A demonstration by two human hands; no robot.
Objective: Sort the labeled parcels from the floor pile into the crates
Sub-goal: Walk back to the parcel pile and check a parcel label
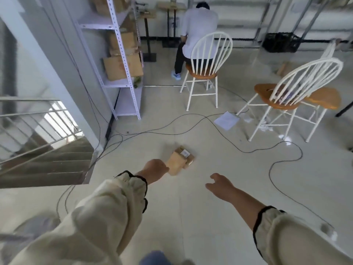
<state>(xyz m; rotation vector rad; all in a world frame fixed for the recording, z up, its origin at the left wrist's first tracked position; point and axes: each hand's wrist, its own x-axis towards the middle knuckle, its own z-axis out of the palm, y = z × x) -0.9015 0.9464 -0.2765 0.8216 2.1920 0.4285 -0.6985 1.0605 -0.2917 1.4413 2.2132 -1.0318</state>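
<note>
Nearest me, my left hand (155,168) has its fingers curled round the near end of a brown parcel (174,163). My right hand (219,183) hangs just beside it, fingers loosely spread and holding nothing. That parcel leans over a labeled parcel (186,154) on the pale floor (191,207), with black cables (277,163) looping round. Farther off I see an empty chair (267,92) on the right, a metal shelf (95,22) of cardboard boxes (118,67) on the left, a seated person (198,22), and a black crate (279,42) by the far wall.
</note>
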